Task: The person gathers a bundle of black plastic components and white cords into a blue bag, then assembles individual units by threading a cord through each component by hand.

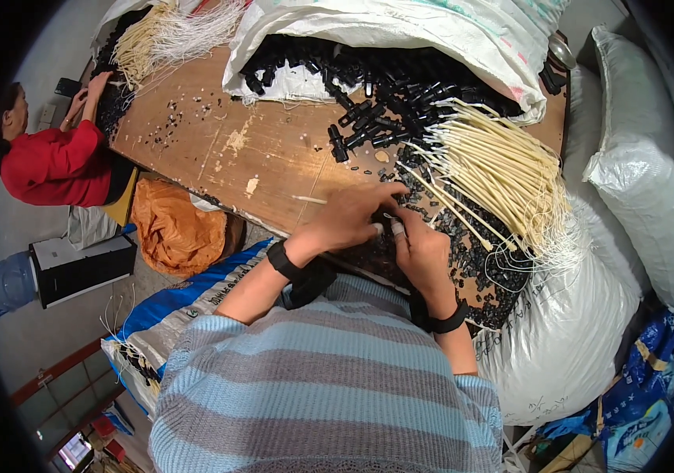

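Both my hands meet over the table's near edge, their fingertips almost together. My left hand point(343, 217) has its fingers curled inward, thumb toward the right hand. My right hand point(425, 254) is bent in a pinch, with a white wrap on one finger. Whatever lies between the fingers is dark and mostly hidden. A short cream stick point(308, 199) shows just left of my left hand; whether it is held or lying there is unclear. Small black plastic pieces point(475, 272) are scattered around and below my right hand. Beyond it lies a bundle of cream sticks with white strings point(498, 154).
An open white woven sack point(400, 24) spills black tubular plastic parts point(376, 118) onto the wooden table point(219, 150). Full white sacks point(565, 339) crowd the right side. At far left, a person in red point(57, 165) works near another string bundle point(187, 35). An orange sack point(175, 229) stands below.
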`<move>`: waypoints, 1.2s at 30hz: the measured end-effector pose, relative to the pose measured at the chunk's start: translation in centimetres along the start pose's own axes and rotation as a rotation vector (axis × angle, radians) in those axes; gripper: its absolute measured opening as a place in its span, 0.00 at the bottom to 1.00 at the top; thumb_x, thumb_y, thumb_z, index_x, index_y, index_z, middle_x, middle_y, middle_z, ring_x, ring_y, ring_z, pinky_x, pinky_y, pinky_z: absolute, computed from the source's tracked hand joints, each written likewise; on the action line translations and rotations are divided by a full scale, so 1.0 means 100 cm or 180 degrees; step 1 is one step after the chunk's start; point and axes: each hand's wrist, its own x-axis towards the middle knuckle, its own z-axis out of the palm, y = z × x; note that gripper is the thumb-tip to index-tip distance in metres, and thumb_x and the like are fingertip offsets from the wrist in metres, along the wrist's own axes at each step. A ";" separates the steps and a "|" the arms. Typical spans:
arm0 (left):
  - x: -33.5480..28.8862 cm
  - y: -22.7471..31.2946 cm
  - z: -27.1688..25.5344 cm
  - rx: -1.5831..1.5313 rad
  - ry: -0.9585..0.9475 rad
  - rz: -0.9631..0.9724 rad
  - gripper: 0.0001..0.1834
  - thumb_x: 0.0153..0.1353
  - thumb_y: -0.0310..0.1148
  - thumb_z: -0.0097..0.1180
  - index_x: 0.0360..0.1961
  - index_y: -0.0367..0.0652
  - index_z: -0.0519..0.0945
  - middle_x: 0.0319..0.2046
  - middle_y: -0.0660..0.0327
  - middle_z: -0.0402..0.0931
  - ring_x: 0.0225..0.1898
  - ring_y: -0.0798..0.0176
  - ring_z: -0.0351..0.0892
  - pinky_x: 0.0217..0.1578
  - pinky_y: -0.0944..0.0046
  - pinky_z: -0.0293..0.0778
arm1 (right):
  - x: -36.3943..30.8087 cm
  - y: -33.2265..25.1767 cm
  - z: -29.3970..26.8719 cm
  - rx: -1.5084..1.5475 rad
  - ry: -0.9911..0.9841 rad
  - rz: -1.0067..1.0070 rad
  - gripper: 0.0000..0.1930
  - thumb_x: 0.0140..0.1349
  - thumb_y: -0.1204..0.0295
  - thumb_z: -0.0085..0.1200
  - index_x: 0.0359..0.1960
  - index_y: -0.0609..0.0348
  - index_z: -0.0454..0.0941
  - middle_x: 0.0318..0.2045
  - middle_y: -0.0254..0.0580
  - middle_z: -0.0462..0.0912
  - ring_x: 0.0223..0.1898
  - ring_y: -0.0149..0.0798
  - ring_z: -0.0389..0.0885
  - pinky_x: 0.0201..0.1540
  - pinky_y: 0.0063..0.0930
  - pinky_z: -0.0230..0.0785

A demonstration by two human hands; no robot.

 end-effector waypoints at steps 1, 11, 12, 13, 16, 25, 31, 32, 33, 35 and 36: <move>-0.001 -0.003 -0.003 0.0007 0.0007 0.0001 0.21 0.42 0.19 0.58 0.42 0.43 0.78 0.37 0.58 0.79 0.41 0.55 0.78 0.38 0.61 0.72 | -0.002 0.000 0.000 -0.0132 0.0048 0.0040 0.09 0.60 0.75 0.55 0.42 0.59 0.76 0.28 0.50 0.82 0.26 0.51 0.82 0.26 0.38 0.72; -0.006 -0.008 -0.003 -0.0209 0.0862 0.0780 0.12 0.41 0.17 0.58 0.28 0.43 0.77 0.29 0.62 0.76 0.33 0.58 0.74 0.35 0.63 0.71 | -0.006 0.008 0.011 0.0553 0.0093 0.0090 0.09 0.63 0.72 0.54 0.43 0.59 0.80 0.27 0.50 0.82 0.26 0.45 0.83 0.28 0.29 0.72; -0.006 -0.011 -0.002 -0.0115 0.0908 0.0796 0.13 0.40 0.18 0.60 0.30 0.44 0.78 0.30 0.63 0.76 0.34 0.58 0.74 0.35 0.63 0.72 | -0.008 0.011 0.013 0.0555 0.0091 0.0094 0.09 0.63 0.72 0.54 0.43 0.59 0.80 0.27 0.50 0.82 0.26 0.45 0.83 0.28 0.29 0.72; -0.007 -0.013 -0.002 -0.0115 0.0907 0.0791 0.13 0.40 0.18 0.60 0.30 0.44 0.78 0.30 0.63 0.76 0.34 0.58 0.74 0.35 0.63 0.72 | -0.007 0.011 0.015 0.0576 0.0076 0.0395 0.09 0.64 0.71 0.53 0.43 0.59 0.80 0.27 0.50 0.82 0.26 0.45 0.83 0.28 0.30 0.72; -0.009 -0.017 0.000 0.0068 0.0689 0.0191 0.24 0.36 0.19 0.61 0.40 0.45 0.78 0.34 0.63 0.76 0.39 0.59 0.74 0.41 0.61 0.69 | -0.006 0.020 0.021 0.0611 0.0074 0.0819 0.09 0.64 0.69 0.52 0.41 0.59 0.80 0.25 0.51 0.81 0.25 0.48 0.82 0.29 0.34 0.72; -0.012 -0.037 0.018 0.1172 0.0324 0.0487 0.36 0.31 0.25 0.67 0.50 0.50 0.76 0.32 0.64 0.75 0.39 0.56 0.73 0.43 0.60 0.64 | -0.010 0.023 0.014 0.0525 -0.0254 0.0692 0.10 0.61 0.71 0.54 0.42 0.60 0.80 0.22 0.51 0.79 0.23 0.44 0.81 0.27 0.33 0.70; -0.007 -0.023 0.011 0.0254 0.0566 0.0327 0.23 0.35 0.25 0.64 0.38 0.51 0.79 0.29 0.67 0.75 0.39 0.60 0.74 0.42 0.61 0.66 | -0.009 0.019 0.011 0.0181 -0.0106 0.0390 0.09 0.59 0.73 0.56 0.41 0.60 0.79 0.23 0.52 0.80 0.24 0.52 0.80 0.26 0.36 0.70; -0.007 -0.024 0.009 0.0438 0.0631 0.0543 0.19 0.35 0.24 0.64 0.34 0.50 0.79 0.28 0.67 0.75 0.38 0.59 0.74 0.41 0.61 0.66 | -0.008 0.018 0.010 0.0114 -0.0085 0.0359 0.09 0.59 0.73 0.55 0.40 0.60 0.79 0.24 0.53 0.80 0.24 0.53 0.80 0.26 0.37 0.70; -0.007 -0.024 0.008 0.0622 0.0693 0.0759 0.16 0.36 0.23 0.63 0.30 0.50 0.80 0.27 0.66 0.75 0.36 0.59 0.74 0.41 0.61 0.67 | -0.007 0.017 0.010 0.0118 -0.0082 0.0353 0.09 0.59 0.73 0.55 0.40 0.60 0.79 0.24 0.53 0.80 0.24 0.53 0.80 0.26 0.37 0.70; -0.008 -0.026 0.008 0.0477 0.0749 0.0790 0.15 0.36 0.22 0.62 0.29 0.49 0.79 0.27 0.66 0.75 0.36 0.59 0.74 0.39 0.61 0.68 | -0.006 0.013 0.009 0.0122 -0.0042 0.0262 0.10 0.59 0.73 0.55 0.43 0.59 0.79 0.22 0.51 0.80 0.22 0.49 0.80 0.26 0.35 0.70; -0.008 -0.027 0.008 0.0329 0.0799 0.0823 0.13 0.36 0.20 0.61 0.27 0.48 0.79 0.27 0.65 0.75 0.35 0.59 0.74 0.38 0.61 0.70 | -0.006 0.010 0.007 0.0126 -0.0045 0.0258 0.10 0.59 0.73 0.55 0.43 0.59 0.79 0.22 0.51 0.80 0.22 0.49 0.80 0.26 0.35 0.70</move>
